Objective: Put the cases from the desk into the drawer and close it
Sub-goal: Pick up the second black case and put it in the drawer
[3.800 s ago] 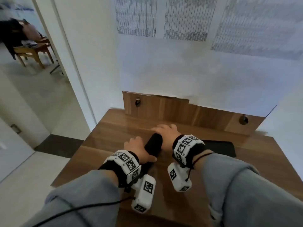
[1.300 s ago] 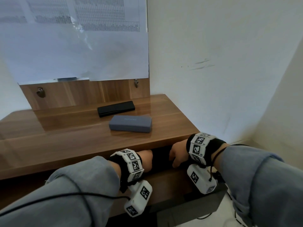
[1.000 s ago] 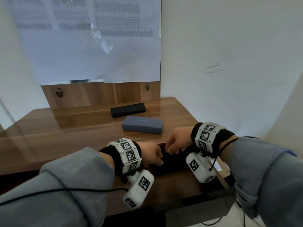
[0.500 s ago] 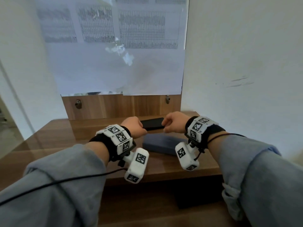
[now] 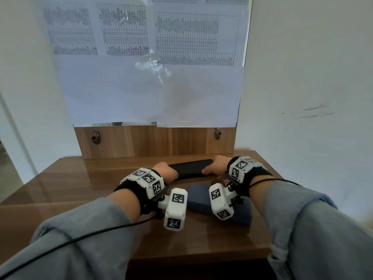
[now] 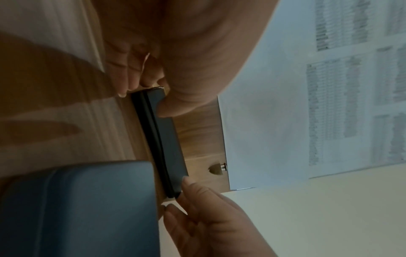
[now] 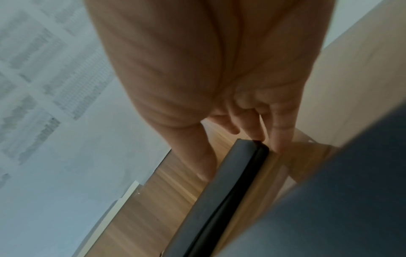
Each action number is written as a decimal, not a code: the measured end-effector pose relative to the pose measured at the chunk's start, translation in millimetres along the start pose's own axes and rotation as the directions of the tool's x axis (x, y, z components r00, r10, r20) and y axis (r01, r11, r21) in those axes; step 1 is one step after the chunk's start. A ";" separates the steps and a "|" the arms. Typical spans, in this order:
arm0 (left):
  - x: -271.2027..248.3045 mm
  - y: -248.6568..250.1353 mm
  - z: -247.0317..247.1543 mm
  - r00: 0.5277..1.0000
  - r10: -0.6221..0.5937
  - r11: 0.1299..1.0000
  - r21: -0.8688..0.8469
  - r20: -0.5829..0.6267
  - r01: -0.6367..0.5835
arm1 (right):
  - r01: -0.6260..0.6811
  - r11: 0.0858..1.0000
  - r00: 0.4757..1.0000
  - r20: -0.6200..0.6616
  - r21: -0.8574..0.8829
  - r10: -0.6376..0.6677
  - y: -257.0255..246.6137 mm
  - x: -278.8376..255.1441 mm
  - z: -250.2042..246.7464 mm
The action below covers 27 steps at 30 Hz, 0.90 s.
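Near the back edge of the brown wooden desk (image 5: 84,184), a slim black rectangular case (image 5: 190,168) lies lengthwise, parallel to the wooden back panel (image 5: 149,141). Left hand (image 5: 167,172) pinches its left end, thumb on top and fingers at the end edge; right hand (image 5: 217,165) likewise pinches the right end. Just in front lies a blue-grey rectangular case (image 5: 240,211), apart from the black one by a narrow strip of bare wood. Desk surface to the left is open. White printed sheets (image 5: 153,77) hang above the panel.

Both my sleeved arms reach forward to mid-frame; my left hand (image 5: 164,172) and right hand (image 5: 217,165) curl, each pinching something.
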<state>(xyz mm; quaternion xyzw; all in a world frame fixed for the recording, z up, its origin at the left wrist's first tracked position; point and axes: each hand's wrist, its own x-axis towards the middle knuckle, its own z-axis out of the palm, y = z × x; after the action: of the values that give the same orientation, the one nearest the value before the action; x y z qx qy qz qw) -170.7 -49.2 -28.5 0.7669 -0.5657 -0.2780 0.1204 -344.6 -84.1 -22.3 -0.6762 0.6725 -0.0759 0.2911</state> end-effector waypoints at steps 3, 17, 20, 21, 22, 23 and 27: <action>1.9 -1.7 0.9 1.000 -0.003 0.998 -0.064 0.018 0.004 | 0.001 1.000 1.000 -0.017 0.015 0.000 -0.1 -1.6 0.9; -65.5 -4.1 -21.3 0.960 0.051 0.963 -0.240 -0.274 -0.120 | 0.054 0.978 0.977 -0.213 0.201 -0.010 -0.2 -69.8 -16.7; -91.3 -5.5 -20.9 0.951 0.059 0.953 -0.267 -0.303 -0.144 | 0.070 0.987 0.964 -0.262 0.145 -0.030 3.8 -100.3 -20.6; -98.9 -5.7 -20.4 0.954 0.054 0.944 -0.296 -0.295 -0.145 | 0.059 0.991 0.962 -0.273 0.118 -0.025 4.1 -110.5 -21.6; -106.3 -5.9 -20.5 0.953 0.053 0.940 -0.308 -0.298 -0.149 | 0.053 0.994 0.959 -0.283 0.101 -0.022 4.6 -119.6 -23.0; -117.9 -5.3 -20.4 0.953 0.055 0.943 -0.299 -0.298 -0.148 | 0.052 0.994 0.957 -0.290 0.097 -0.022 6.5 -131.0 -23.8; -165.2 -4.9 -15.7 0.938 0.072 0.955 -0.247 -0.340 -0.163 | 0.035 0.991 0.964 -0.264 0.126 -0.001 18.9 -175.4 -27.6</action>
<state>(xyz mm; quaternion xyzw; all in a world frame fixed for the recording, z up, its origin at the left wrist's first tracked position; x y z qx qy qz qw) -191.9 104.8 29.8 0.7432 -0.5395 -0.2138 0.3329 -389.3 76.6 41.6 -0.6459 0.6927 -0.2112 0.2414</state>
